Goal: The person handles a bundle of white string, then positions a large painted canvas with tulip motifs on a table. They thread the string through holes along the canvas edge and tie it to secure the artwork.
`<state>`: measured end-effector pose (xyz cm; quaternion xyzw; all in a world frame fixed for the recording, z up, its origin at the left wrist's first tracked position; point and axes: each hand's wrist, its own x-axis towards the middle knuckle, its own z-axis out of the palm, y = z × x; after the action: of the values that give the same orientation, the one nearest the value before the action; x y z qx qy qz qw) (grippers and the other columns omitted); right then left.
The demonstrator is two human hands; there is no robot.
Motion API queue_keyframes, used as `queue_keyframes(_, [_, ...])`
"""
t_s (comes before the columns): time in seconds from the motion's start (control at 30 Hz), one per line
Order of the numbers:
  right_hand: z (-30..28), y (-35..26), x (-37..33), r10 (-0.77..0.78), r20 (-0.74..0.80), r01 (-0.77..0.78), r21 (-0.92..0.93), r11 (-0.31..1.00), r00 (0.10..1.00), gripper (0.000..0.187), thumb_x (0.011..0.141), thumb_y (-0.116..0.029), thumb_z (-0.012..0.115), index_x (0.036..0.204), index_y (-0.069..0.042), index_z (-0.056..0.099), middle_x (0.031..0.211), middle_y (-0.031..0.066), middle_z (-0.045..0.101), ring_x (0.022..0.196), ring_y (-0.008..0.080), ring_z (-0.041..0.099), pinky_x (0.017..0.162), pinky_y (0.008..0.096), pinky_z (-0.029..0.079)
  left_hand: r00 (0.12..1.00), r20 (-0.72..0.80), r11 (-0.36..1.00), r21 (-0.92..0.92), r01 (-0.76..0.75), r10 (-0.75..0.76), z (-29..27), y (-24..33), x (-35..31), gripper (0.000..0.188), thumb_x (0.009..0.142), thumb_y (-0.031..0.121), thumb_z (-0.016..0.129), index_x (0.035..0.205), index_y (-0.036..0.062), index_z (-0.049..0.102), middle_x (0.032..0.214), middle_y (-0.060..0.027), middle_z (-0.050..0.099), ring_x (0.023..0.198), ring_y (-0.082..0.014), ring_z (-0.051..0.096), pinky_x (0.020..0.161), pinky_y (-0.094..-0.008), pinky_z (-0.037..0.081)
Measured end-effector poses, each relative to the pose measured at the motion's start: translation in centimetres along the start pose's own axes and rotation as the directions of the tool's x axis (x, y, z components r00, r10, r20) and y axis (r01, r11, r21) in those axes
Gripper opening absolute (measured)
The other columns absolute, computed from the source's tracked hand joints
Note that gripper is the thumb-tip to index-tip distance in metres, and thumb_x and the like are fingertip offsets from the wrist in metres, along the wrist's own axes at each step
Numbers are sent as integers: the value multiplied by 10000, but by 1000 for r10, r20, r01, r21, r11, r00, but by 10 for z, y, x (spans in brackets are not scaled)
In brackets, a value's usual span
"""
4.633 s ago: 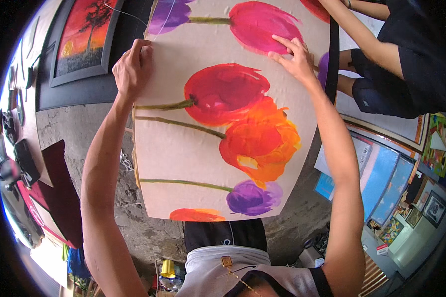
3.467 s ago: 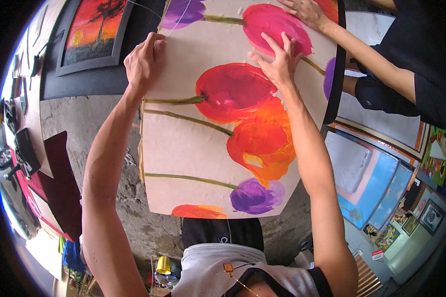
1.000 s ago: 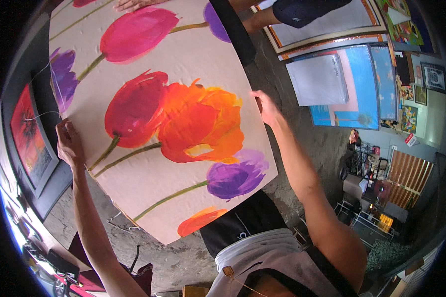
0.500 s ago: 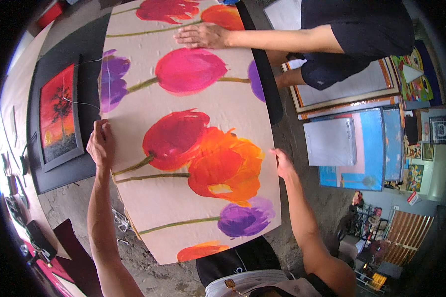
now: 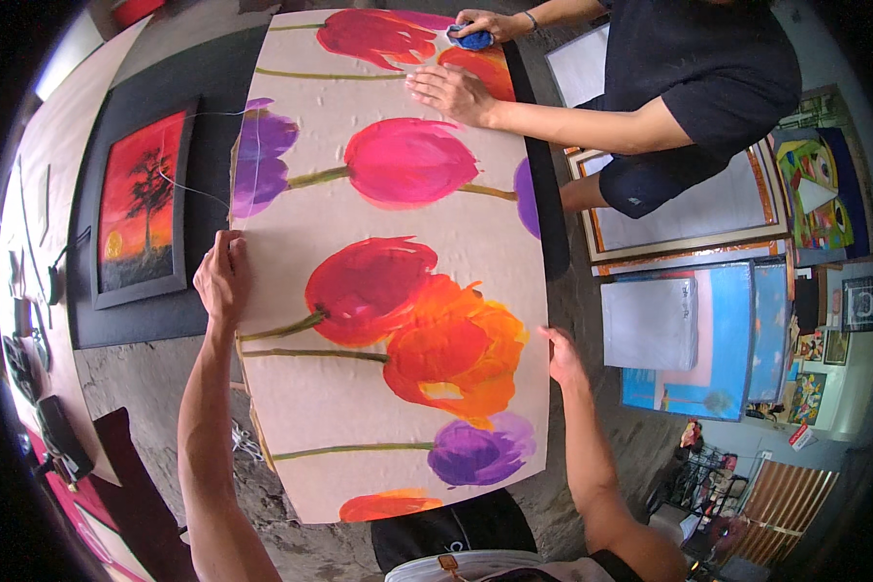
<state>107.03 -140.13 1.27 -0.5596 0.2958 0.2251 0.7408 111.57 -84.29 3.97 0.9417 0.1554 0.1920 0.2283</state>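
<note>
A long cream sheet printed with large tulips (image 5: 301, 218) stretches away from me, with small bumps over its surface. My left hand (image 5: 224, 279) is closed over its left edge, fingers curled. At the right edge my right hand (image 5: 564, 357) grips the sheet, its fingers partly hidden. Across the sheet, a co-worker's flat hand (image 5: 453, 94) presses on the far tulips. The co-worker's other hand (image 5: 497, 25) holds a bunched blue cloth (image 5: 470, 38) against the far right part.
To the left, a framed red sunset tree painting (image 5: 144, 204) lies on a black surface (image 5: 204, 78), with a thin pale string across it. Frames and a blue painting (image 5: 723, 335) lean at the right. The co-worker in dark clothes (image 5: 698, 87) stands at the far right.
The co-worker's hand with the blue cloth has come into view on the sheet's far end. The whole scene has shifted slightly in view. My hands keep to the same edges.
</note>
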Motion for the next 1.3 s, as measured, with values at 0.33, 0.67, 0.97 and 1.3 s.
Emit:
queue_keyframes(0.33, [21, -26, -12, -139, -174, 69, -356, 932, 975, 181, 796, -205, 675, 892, -61, 623, 865, 24, 626, 788, 131, 591, 707, 289, 467, 1000, -4, 999, -32, 0, 0, -4, 2, 0, 140, 898, 222, 470, 910, 113, 557, 727, -149, 601, 720, -351, 599, 636, -462, 447])
queue_keyframes(0.67, [139, -84, 67, -695, 478, 555, -821, -136, 537, 316, 792, -179, 651, 1070, -32, 617, 1196, 164, 546, 1144, 330, 489, 967, 416, 381, 1000, -10, 997, -66, -30, 30, -1, 0, 0, 138, 900, 218, 468, 922, 109, 550, 732, -155, 593, 726, -356, 594, 637, -468, 442])
queue_keyframes(0.97, [191, -107, 134, -568, 569, 374, -821, -431, 595, 467, 926, -266, 448, 1356, -92, 389, 1431, 119, 342, 1319, 334, 305, 1045, 568, 224, 1000, 14, 1000, -30, -3, 4, -3, -2, 1, 131, 889, 211, 481, 926, 113, 560, 767, -126, 615, 754, -327, 606, 653, -443, 455])
queue_keyframes(1.3, [243, -153, 204, -565, 554, 363, -831, -422, 611, 454, 948, -320, 381, 1348, -107, 402, 1447, 88, 322, 1335, 317, 281, 1045, 577, 234, 999, 36, 999, -47, 4, -3, -6, 2, 2, 144, 893, 220, 479, 932, 111, 565, 765, -121, 614, 744, -318, 606, 651, -433, 460])
